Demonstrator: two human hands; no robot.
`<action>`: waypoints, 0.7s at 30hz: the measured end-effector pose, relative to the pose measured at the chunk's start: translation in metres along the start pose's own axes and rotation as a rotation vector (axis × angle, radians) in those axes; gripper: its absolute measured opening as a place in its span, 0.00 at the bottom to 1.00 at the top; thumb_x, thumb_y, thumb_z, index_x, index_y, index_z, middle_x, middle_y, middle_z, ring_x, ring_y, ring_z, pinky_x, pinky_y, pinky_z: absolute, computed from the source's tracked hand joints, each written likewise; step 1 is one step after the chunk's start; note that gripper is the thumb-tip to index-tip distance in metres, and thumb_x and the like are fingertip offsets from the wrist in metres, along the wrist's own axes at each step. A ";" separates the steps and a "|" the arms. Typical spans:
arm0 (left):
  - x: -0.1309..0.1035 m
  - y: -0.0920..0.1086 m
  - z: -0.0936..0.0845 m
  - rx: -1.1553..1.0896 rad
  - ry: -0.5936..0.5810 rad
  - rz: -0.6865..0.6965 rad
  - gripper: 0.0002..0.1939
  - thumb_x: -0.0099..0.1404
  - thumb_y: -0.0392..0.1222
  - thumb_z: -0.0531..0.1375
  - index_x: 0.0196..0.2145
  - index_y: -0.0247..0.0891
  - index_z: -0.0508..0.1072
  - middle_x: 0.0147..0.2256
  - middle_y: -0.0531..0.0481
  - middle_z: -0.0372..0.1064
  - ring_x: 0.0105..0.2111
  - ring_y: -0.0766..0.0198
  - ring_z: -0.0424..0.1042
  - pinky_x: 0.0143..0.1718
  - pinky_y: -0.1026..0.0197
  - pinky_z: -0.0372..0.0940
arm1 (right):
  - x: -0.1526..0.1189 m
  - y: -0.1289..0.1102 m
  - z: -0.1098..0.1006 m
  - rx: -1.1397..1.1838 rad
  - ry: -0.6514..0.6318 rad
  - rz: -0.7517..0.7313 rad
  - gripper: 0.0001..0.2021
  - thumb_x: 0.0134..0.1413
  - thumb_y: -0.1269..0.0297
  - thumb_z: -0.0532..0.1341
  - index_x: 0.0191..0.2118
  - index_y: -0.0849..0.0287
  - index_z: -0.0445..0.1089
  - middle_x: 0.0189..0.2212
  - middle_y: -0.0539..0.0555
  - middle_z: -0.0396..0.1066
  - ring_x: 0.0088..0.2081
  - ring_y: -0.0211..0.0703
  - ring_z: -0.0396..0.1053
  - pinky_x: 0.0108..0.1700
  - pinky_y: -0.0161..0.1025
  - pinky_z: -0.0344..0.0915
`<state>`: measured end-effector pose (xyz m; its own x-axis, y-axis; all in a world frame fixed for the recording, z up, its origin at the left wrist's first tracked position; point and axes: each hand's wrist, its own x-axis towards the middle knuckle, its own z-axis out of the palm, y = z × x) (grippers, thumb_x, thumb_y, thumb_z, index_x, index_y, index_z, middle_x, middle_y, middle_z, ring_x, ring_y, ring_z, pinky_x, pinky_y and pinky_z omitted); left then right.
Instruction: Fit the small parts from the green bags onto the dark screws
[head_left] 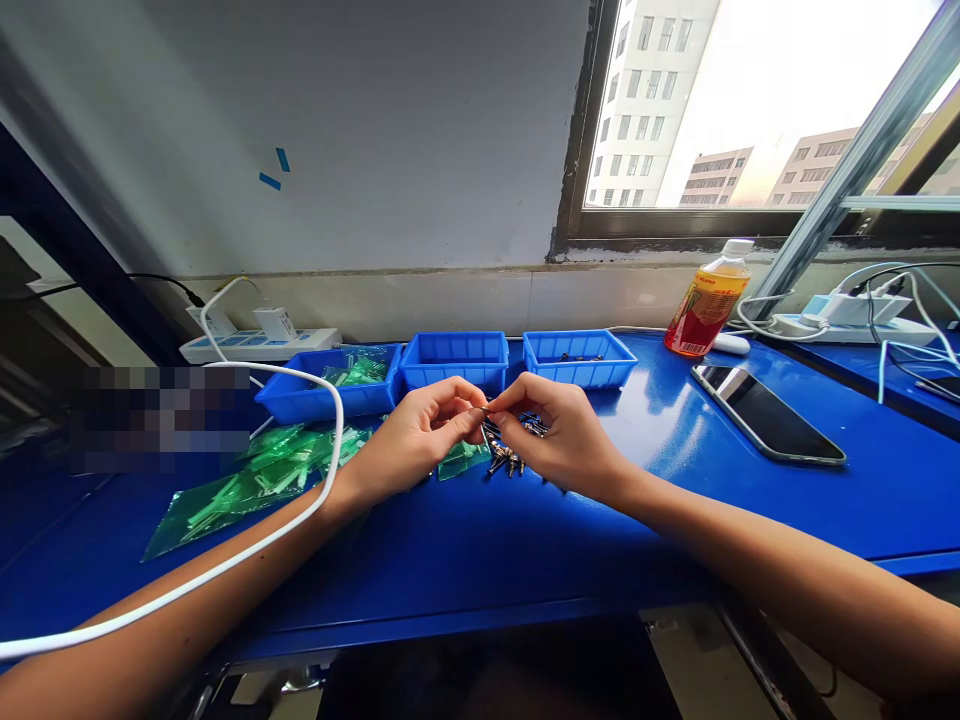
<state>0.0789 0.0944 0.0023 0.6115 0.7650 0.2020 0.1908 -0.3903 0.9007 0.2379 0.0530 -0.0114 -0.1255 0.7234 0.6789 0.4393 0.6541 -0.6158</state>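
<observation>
My left hand (pixel 442 425) and my right hand (pixel 551 430) meet over the middle of the blue table, fingertips pinched together. Between them is a tiny dark piece (pixel 486 410), too small to name. Just below and behind my fingers lies a pile of small shiny metal parts (pixel 510 460), partly covered by my right hand. A green plastic bag (pixel 461 458) sits beside that pile, under my left fingers. More green bags with pale stick-like pieces (pixel 262 475) lie left of my left wrist.
Three blue bins (pixel 454 360) stand along the wall; the left one holds green bags, the right one (pixel 577 360) a few dark parts. A white cable (pixel 337 430) loops over my left forearm. To the right are a drink bottle (pixel 709 300), a phone (pixel 769 412) and a power strip (pixel 855 325).
</observation>
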 end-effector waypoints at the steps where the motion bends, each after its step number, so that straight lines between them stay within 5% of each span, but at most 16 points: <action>1: 0.000 0.000 0.000 -0.003 0.001 -0.002 0.09 0.57 0.47 0.56 0.31 0.38 0.65 0.23 0.55 0.65 0.27 0.67 0.67 0.30 0.64 0.62 | 0.000 0.000 0.001 0.012 0.002 0.011 0.04 0.46 0.75 0.56 0.27 0.61 0.66 0.22 0.48 0.69 0.24 0.31 0.64 0.25 0.29 0.60; 21: 0.000 0.000 -0.001 -0.110 0.007 -0.011 0.06 0.56 0.42 0.57 0.31 0.38 0.67 0.22 0.56 0.66 0.27 0.68 0.67 0.33 0.64 0.63 | -0.001 0.006 0.003 -0.079 0.058 -0.061 0.08 0.45 0.78 0.57 0.31 0.60 0.68 0.28 0.49 0.71 0.28 0.32 0.66 0.30 0.31 0.66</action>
<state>0.0785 0.0952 0.0027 0.6045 0.7726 0.1941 0.1116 -0.3234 0.9397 0.2384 0.0572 -0.0170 -0.1032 0.6674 0.7375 0.5010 0.6754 -0.5410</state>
